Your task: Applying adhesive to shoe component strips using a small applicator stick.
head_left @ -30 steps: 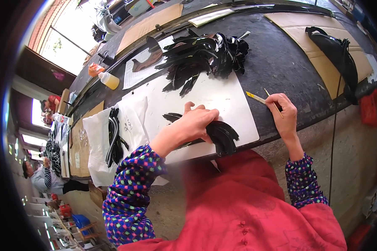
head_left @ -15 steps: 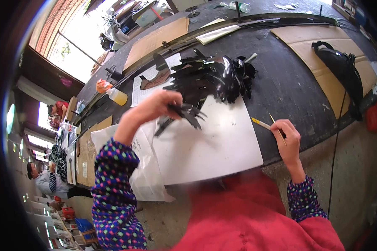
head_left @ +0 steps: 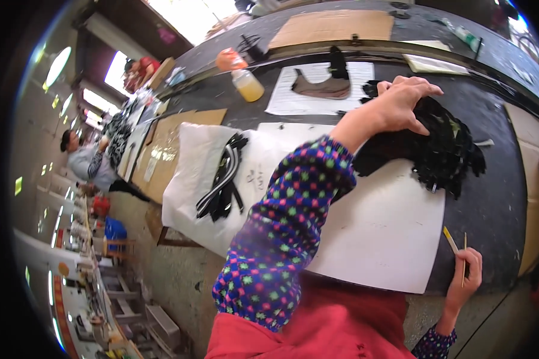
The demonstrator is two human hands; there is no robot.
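Note:
My left hand (head_left: 403,106) reaches over a pile of glossy black cut pieces (head_left: 440,140), thumb and fingers spread and apparently empty. Whether the fingertips touch the pile I cannot tell. Low at the right, my right hand (head_left: 468,272) is closed on a thin wooden stick (head_left: 465,241) and a slim stick-like tool with a yellow part (head_left: 450,240). Both point away from me. A white board (head_left: 389,239) lies under the near part of the pile. To its left, a bundle of black strips (head_left: 223,179), some with pale edges, rests on a white plastic sheet (head_left: 182,155).
Beyond the board lies a lined paper (head_left: 281,102) with a dark curved piece (head_left: 320,88) on it. A bottle of yellow liquid (head_left: 247,85) stands left of that. Cardboard (head_left: 515,197) lies at the right. Another person (head_left: 90,158) is at the far left.
The black strips from my left hand now lie on the white plastic sheet. That hand has opened and moved right to the black pile. The view has turned left.

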